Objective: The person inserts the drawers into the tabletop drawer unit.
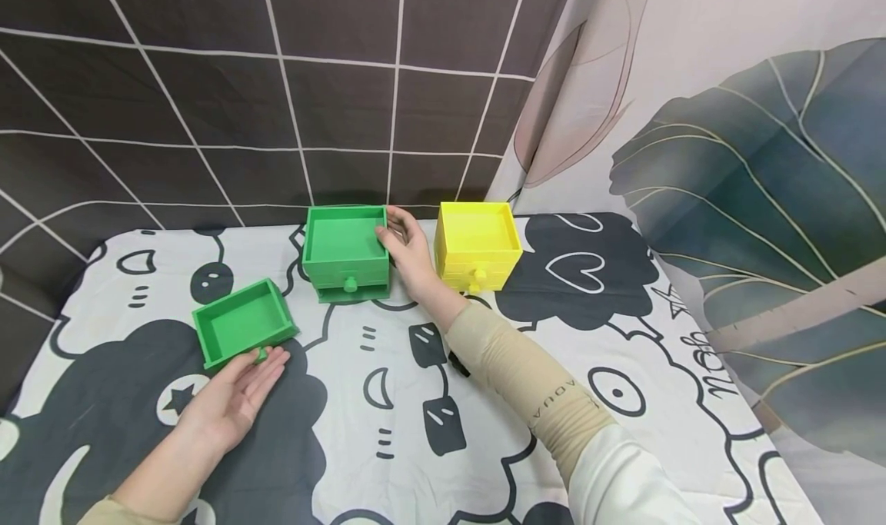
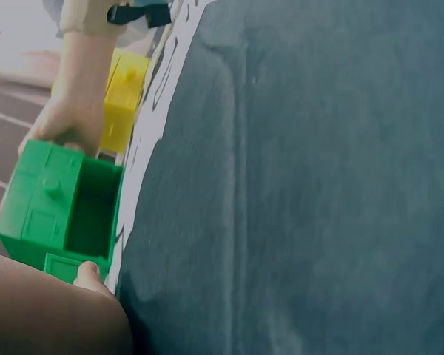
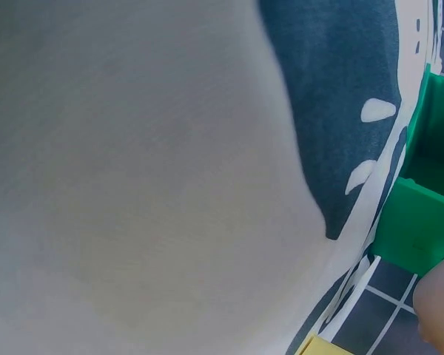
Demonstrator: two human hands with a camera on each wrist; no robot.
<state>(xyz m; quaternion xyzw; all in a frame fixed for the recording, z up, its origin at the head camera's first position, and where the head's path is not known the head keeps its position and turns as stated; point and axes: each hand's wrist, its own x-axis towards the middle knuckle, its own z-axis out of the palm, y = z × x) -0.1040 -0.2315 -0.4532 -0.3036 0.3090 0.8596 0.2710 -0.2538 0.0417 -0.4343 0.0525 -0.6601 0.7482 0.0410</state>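
A small green drawer [image 1: 244, 323], pulled clear of its box, sits tilted at the left of the cloth. My left hand [image 1: 231, 402], palm up, pinches the drawer's little knob [image 1: 261, 354] between thumb and fingers. The green drawer box [image 1: 346, 264] stands at the back middle, its lower slot [image 2: 95, 214] gaping in the left wrist view. My right hand [image 1: 413, 256] grips the right side of this box, thumb at the top rim and fingers toward the back. In the right wrist view only part of the box [image 3: 418, 225] shows.
Just right of my right hand stands a yellow drawer box [image 1: 479, 247] with knobs on its front. Beneath everything lies a black and white patterned cloth [image 1: 388, 494]. A dark gridded curtain [image 1: 346, 102] hangs behind, with a leaf-print curtain [image 1: 782, 202] at the right.
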